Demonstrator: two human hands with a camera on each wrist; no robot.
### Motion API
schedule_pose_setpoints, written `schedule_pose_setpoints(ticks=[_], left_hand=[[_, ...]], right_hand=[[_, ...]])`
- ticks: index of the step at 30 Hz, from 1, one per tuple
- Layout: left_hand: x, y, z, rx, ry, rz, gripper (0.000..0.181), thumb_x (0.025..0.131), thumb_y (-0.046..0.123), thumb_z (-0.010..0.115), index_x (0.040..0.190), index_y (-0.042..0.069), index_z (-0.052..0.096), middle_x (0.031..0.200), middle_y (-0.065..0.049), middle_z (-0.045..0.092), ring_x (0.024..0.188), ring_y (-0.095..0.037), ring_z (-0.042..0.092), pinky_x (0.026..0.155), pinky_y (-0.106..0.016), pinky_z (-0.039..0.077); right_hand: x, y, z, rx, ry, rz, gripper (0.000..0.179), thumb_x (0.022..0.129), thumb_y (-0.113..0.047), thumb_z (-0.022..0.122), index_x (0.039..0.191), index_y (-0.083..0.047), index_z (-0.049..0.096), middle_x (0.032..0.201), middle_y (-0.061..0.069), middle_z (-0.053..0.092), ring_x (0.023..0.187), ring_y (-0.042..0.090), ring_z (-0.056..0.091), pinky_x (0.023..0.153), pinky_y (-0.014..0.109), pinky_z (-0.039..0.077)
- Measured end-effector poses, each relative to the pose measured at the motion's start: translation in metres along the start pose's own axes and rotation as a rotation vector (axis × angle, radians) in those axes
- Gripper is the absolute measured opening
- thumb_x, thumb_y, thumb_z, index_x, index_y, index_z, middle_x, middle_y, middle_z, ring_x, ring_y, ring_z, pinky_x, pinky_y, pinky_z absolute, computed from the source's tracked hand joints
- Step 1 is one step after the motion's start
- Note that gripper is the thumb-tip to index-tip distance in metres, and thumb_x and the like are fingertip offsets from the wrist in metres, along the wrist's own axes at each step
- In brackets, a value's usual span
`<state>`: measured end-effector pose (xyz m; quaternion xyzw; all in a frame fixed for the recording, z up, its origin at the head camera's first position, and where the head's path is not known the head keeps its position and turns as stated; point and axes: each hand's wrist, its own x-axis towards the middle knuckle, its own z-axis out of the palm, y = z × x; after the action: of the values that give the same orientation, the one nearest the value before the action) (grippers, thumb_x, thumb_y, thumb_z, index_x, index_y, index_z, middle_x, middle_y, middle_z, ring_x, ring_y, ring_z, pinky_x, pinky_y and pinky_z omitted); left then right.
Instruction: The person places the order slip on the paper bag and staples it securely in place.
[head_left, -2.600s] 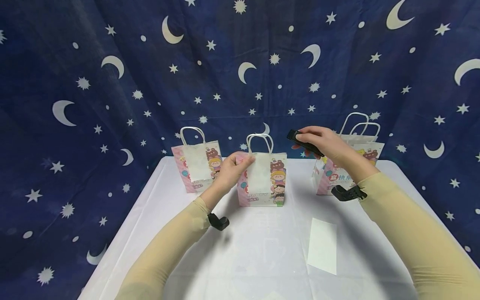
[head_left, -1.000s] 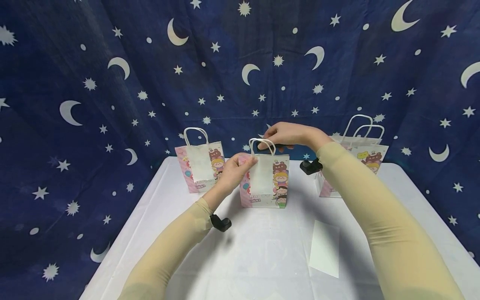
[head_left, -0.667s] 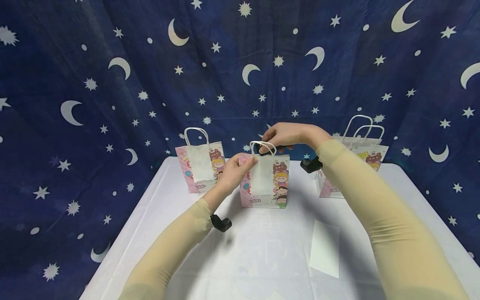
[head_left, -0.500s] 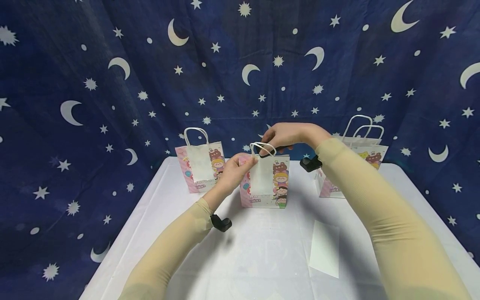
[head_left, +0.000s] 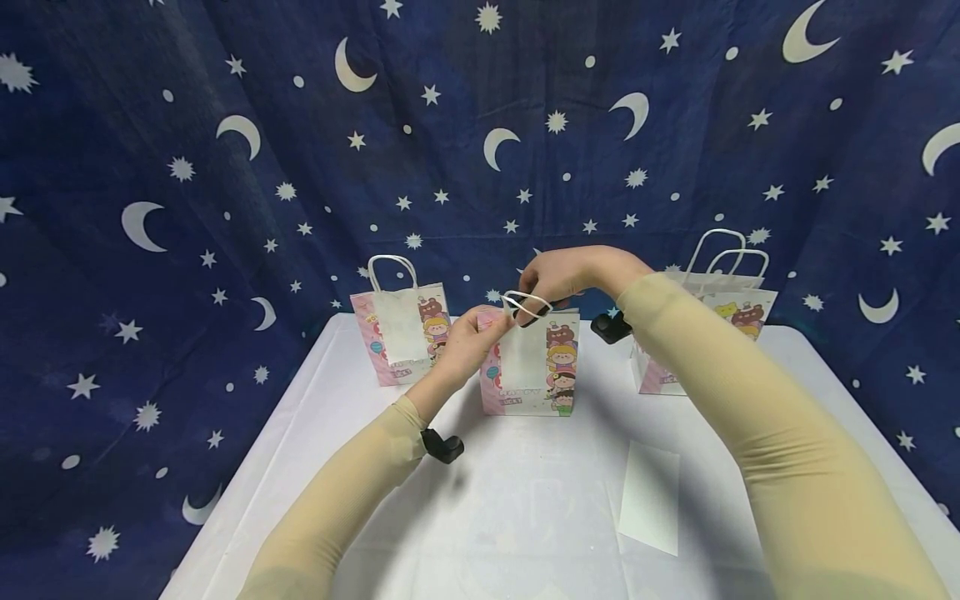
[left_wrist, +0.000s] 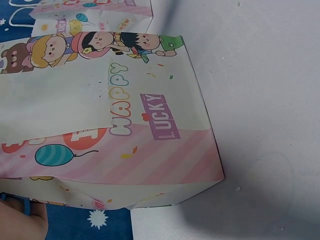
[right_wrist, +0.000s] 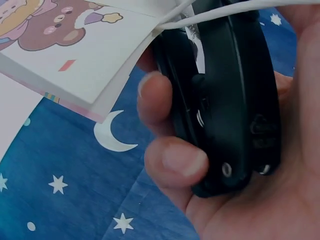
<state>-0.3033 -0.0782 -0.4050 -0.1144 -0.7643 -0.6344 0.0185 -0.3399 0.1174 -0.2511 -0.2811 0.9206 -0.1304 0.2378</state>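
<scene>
A: In the head view, what was the left hand [head_left: 467, 343] doing?

B: Its grip was drawn to a pinch on the upper left corner of the middle bag [head_left: 561, 362], which stood upright on the far half of the table [head_left: 525, 500]. The thumb tip lay over the corner of a white slip [head_left: 522, 358] against the bag's front.

A: And the right hand [head_left: 562, 272]?

B: It reached across from the right, fingers curled round a black stapler [head_left: 531, 312] whose front end was at the bag's top edge, near the other thumb. One bag [head_left: 436, 333] stood to the left, another bag [head_left: 660, 379] to the right, and a loose sheet [head_left: 650, 500] lay nearer, on the right.

A: The left wrist view?

B: Mostly the middle bag's printed front, turned sideways, with the slip flat on it. A bit of the hand showed in the corner; I couldn't tell the grip from there.

A: The right wrist view?

B: That grip was wrapped firmly about the stapler's body. A white handle [right_wrist: 220, 14] crossed its upper end, and the bag's bear-printed corner was just beside it. I couldn't tell whether paper sat between the stapler's arms.
</scene>
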Motion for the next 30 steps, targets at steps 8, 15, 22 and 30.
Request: schedule_pose_setpoints(ticks=[8,15,22,30], left_hand=[[0.000,0.000,0.001,-0.002,0.009,0.015,0.028,0.094,0.036,0.075,0.110,0.013,0.072,0.101,0.000,0.071,0.093,-0.015,0.062,0.079,-0.030,0.052],[0.002,0.001,0.003,-0.003,0.028,0.046,0.021,0.095,0.028,0.074,0.103,0.009,0.072,0.089,0.002,0.069,0.086,-0.013,0.060,0.076,-0.028,0.050],[0.002,0.001,0.003,-0.015,0.020,0.043,0.020,0.096,0.027,0.073,0.105,0.008,0.071,0.092,0.003,0.070,0.087,-0.012,0.060,0.077,-0.028,0.051],[0.001,0.002,0.002,-0.008,0.015,0.042,0.022,0.096,0.029,0.072,0.107,0.010,0.071,0.094,0.001,0.070,0.085,-0.013,0.062,0.074,-0.028,0.052]], right_hand=[[0.001,-0.005,0.004,-0.062,0.002,0.022,0.062,0.081,-0.050,0.081,0.124,-0.006,0.069,0.112,0.006,0.068,0.098,0.026,0.063,0.085,0.044,0.054],[0.001,-0.013,0.006,-0.179,-0.015,0.038,0.051,0.081,-0.051,0.082,0.111,-0.012,0.072,0.103,0.001,0.070,0.095,0.023,0.064,0.087,0.044,0.052],[0.003,-0.019,0.007,-0.215,-0.019,0.055,0.046,0.079,-0.050,0.083,0.105,-0.014,0.072,0.099,0.000,0.070,0.091,0.023,0.064,0.082,0.044,0.053],[0.004,-0.018,0.007,-0.247,0.009,0.029,0.044,0.078,-0.047,0.084,0.105,-0.014,0.072,0.099,-0.001,0.070,0.090,0.022,0.063,0.082,0.042,0.052]])
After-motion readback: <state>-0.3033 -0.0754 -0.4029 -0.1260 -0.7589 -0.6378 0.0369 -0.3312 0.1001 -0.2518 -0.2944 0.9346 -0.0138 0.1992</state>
